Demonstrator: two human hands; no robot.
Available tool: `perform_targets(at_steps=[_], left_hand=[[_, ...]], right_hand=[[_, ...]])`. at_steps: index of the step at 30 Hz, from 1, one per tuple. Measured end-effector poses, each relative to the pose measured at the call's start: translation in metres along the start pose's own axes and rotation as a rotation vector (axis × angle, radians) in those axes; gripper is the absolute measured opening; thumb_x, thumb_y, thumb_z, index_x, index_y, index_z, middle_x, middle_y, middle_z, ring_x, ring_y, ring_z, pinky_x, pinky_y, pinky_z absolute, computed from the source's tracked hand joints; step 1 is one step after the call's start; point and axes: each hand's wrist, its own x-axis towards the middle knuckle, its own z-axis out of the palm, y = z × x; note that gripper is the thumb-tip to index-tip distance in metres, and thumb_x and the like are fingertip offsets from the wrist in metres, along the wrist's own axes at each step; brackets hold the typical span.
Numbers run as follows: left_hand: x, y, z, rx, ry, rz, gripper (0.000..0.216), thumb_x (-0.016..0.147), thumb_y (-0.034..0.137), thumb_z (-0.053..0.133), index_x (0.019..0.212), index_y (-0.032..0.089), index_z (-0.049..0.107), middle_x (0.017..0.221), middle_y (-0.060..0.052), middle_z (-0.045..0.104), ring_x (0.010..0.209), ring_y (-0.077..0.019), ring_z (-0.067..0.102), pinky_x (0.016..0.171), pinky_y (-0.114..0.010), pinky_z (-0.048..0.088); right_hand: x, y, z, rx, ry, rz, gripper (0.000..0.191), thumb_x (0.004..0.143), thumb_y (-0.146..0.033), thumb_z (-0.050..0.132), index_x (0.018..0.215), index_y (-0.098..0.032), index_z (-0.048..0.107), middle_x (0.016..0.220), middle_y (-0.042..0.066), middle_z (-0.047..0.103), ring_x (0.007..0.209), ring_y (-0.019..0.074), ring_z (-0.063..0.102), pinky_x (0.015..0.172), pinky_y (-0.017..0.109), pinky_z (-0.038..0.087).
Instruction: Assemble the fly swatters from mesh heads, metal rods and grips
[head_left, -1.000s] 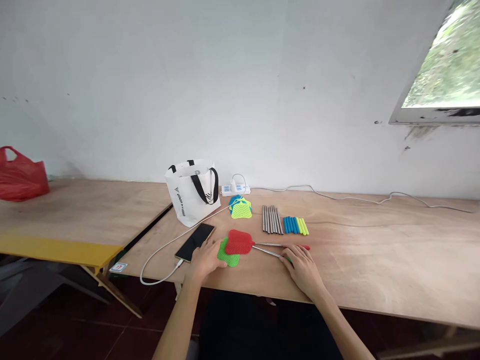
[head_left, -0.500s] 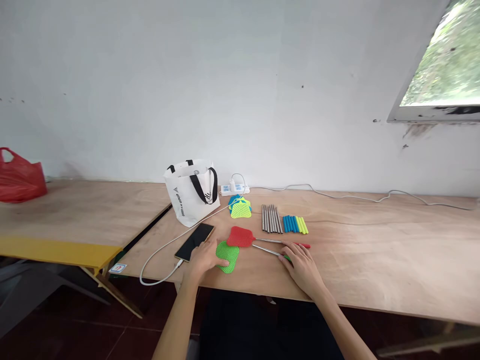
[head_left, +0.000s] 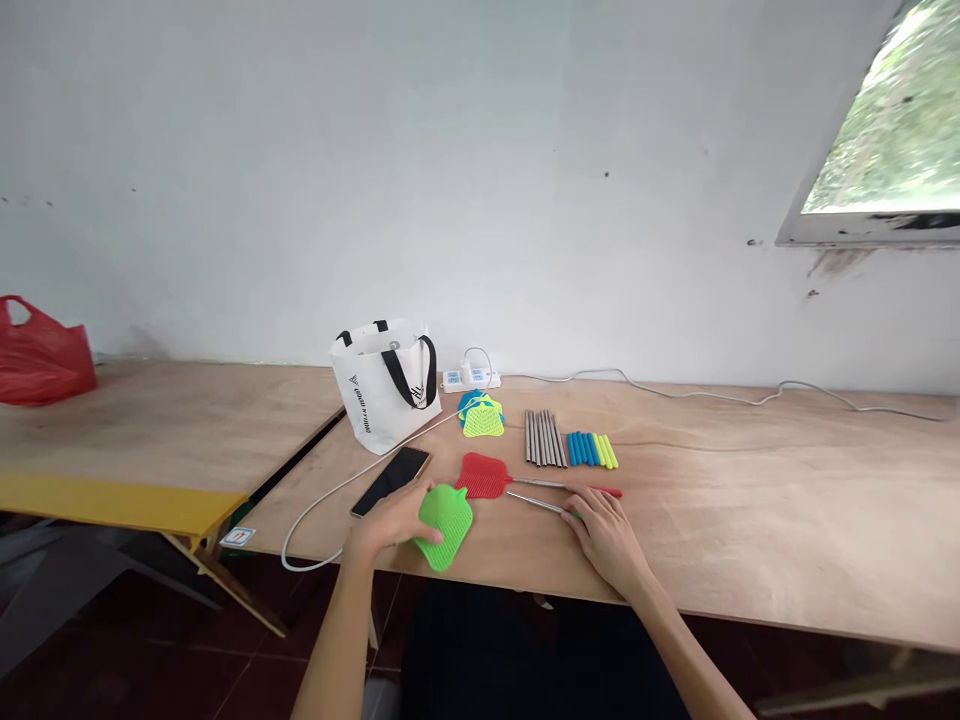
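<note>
**Left hand [head_left: 391,520] pinches a green mesh head [head_left: 450,520]; right hand [head_left: 606,532] lies over two rods**

The left hand's thumb crosses the green mesh head, whose short neck sticks out bare. Between the hands, a red fly swatter [head_left: 483,476] lies on the table [head_left: 720,510], its mesh end nearer the left hand, its shaft running to the right hand's fingertips. A separate metal rod [head_left: 531,499] points from the right hand toward the left, its green handle [head_left: 577,515] mostly hidden under the right fingers. A dark phone [head_left: 391,480] lies just beyond the left hand. Metal tubes [head_left: 545,440], blue grips [head_left: 583,449] and yellow grips [head_left: 604,451] sit beyond the right.
</note>
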Motion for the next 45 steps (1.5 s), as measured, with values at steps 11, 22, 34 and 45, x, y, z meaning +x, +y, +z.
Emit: perform_targets(at_steps=[11,22,34,45], left_hand=[[0.023,0.040,0.008,-1.256,0.478,0.170,0.045,0.061,0.039,0.091,0.095,0.015,0.076,0.100,-0.008,0.077,0.097,-0.0255,0.070,0.089,-0.035,0.054],[0.041,0.054,0.043,-1.512,0.354,0.121,0.051,0.067,0.045,0.090,0.104,0.012,0.075,0.103,-0.013,0.078,0.101,-0.0292,0.073,0.091,-0.039,0.058],[0.037,0.065,0.053,-1.463,0.208,0.078,0.046,0.067,0.038,0.090,0.104,0.013,0.077,0.099,-0.010,0.079,0.099,-0.0277,0.074,0.088,-0.037,0.060],[0.035,0.065,0.050,-1.353,0.232,0.045,0.046,0.068,0.043,0.089,0.101,0.014,0.076,0.104,-0.011,0.078,0.093,-0.0269,0.074,0.080,-0.034,0.061]], right_hand=[[-0.002,0.000,-0.002,0.160,0.070,0.180,0.026,0.104,-0.033,0.035,0.108,-0.026,0.059,0.102,0.006,0.074,0.090,0.0234,0.071,0.073,0.033,0.054],[-0.002,-0.003,-0.013,0.273,0.115,0.245,0.034,0.104,-0.043,0.036,0.123,-0.028,0.061,0.110,0.005,0.074,0.090,0.0203,0.071,0.071,0.028,0.056],[-0.002,-0.005,-0.014,0.334,0.020,0.112,0.037,0.106,-0.036,0.034,0.131,-0.029,0.060,0.125,0.006,0.070,0.110,0.0220,0.069,0.088,0.031,0.056],[-0.003,-0.004,-0.013,0.195,0.017,0.062,0.039,0.105,-0.032,0.036,0.135,-0.030,0.060,0.117,0.005,0.072,0.104,0.0212,0.070,0.079,0.028,0.057]])
